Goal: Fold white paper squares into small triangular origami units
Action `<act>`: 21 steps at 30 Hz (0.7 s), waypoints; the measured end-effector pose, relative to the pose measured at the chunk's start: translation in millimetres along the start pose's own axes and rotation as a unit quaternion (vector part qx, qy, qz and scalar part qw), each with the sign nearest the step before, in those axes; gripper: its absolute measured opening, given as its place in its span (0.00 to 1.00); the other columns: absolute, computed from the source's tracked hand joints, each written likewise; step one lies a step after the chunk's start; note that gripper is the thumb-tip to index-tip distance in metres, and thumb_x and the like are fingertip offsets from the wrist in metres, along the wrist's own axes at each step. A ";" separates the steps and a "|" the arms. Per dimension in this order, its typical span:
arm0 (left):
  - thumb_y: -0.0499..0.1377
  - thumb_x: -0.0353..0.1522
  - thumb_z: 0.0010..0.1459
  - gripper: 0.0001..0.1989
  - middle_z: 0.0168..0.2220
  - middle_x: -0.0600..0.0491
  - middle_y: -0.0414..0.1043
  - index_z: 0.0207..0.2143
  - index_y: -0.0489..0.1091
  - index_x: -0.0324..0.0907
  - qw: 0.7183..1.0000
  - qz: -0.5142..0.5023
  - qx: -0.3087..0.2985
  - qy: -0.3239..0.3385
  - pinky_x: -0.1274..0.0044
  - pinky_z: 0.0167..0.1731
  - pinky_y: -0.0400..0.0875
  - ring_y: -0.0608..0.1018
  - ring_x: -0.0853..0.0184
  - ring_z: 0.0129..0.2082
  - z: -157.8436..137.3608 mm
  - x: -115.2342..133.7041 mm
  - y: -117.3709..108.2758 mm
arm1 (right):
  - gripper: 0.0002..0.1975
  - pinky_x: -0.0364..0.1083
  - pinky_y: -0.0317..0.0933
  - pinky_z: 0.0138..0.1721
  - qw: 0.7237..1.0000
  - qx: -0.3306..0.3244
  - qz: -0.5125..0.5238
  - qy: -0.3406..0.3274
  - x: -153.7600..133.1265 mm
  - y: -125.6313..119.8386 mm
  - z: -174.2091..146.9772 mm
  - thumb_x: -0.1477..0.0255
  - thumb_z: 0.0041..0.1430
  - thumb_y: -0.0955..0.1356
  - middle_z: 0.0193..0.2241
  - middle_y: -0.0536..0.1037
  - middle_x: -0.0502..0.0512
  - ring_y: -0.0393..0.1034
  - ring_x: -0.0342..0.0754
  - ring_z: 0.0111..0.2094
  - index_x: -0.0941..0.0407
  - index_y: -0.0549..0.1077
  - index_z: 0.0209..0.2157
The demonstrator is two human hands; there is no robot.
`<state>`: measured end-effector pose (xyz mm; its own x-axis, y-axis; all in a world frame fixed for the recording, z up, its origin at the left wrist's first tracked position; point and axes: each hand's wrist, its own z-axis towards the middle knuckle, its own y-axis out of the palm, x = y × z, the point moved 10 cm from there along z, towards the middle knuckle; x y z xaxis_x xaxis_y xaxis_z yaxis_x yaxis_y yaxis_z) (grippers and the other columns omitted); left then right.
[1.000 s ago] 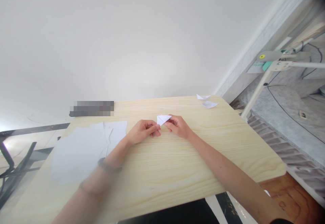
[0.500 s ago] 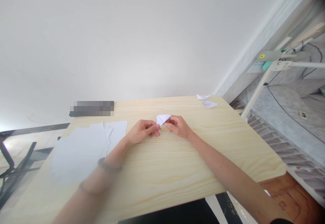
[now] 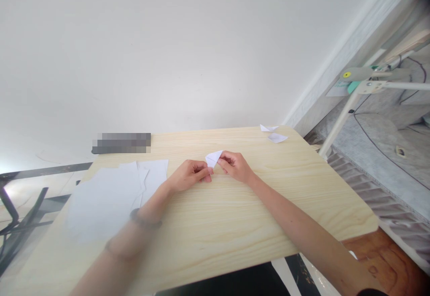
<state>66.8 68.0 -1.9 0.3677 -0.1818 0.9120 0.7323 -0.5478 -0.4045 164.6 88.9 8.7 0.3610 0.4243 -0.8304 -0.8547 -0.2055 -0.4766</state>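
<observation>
A small folded paper (image 3: 212, 158) is held over the middle of the wooden surface (image 3: 255, 224). The left hand (image 3: 188, 175) has its grip pinched on the lower corner; the grip of the right hand (image 3: 235, 167) is clamped on the right side. Open room lies between the hands and both near and far edges. White sheets (image 3: 104, 193) spread toward the left edge; two folded pieces (image 3: 277, 138) sit near the far right corner.
</observation>
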 end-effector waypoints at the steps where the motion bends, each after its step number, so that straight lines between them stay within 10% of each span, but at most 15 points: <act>1: 0.50 0.42 0.55 0.18 0.24 0.53 0.71 0.25 0.70 0.38 1.000 -0.006 0.006 0.001 0.81 0.22 0.61 0.68 0.74 0.21 0.6 -0.5 -0.3 | 0.09 0.38 0.52 0.20 1.000 0.014 -0.021 -0.010 -2.4 -2.6 -0.2 0.70 0.54 0.60 0.19 0.67 0.48 0.57 0.38 0.18 0.59 0.69 0.30; 10: 0.44 0.46 0.57 0.26 0.34 0.43 0.73 0.35 0.70 0.33 0.985 -0.168 0.028 -0.037 0.73 0.33 0.69 0.74 0.63 0.33 6.2 -12.4 -1.1 | 0.08 0.39 0.50 0.23 0.926 0.143 -0.292 -0.190 -49.6 -3.0 -16.4 0.74 0.51 0.61 0.17 0.67 0.47 0.58 0.37 0.19 0.57 0.66 0.21; 21: 0.50 0.42 0.55 0.20 0.34 0.46 0.72 0.38 0.70 0.35 0.984 -0.174 0.035 -0.023 0.72 0.35 0.69 0.73 0.63 0.36 5.5 -4.7 -3.5 | 0.08 0.39 0.49 0.24 0.893 0.155 -0.355 -0.230 -60.2 3.1 -20.9 0.74 0.52 0.63 0.16 0.65 0.46 0.58 0.37 0.19 0.57 0.64 0.20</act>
<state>65.7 75.3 -5.1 0.1115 0.0441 0.9928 0.8554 -0.5128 -0.0734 148.0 44.2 51.2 0.7225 0.6824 -0.1112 -0.5597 0.4828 -0.6735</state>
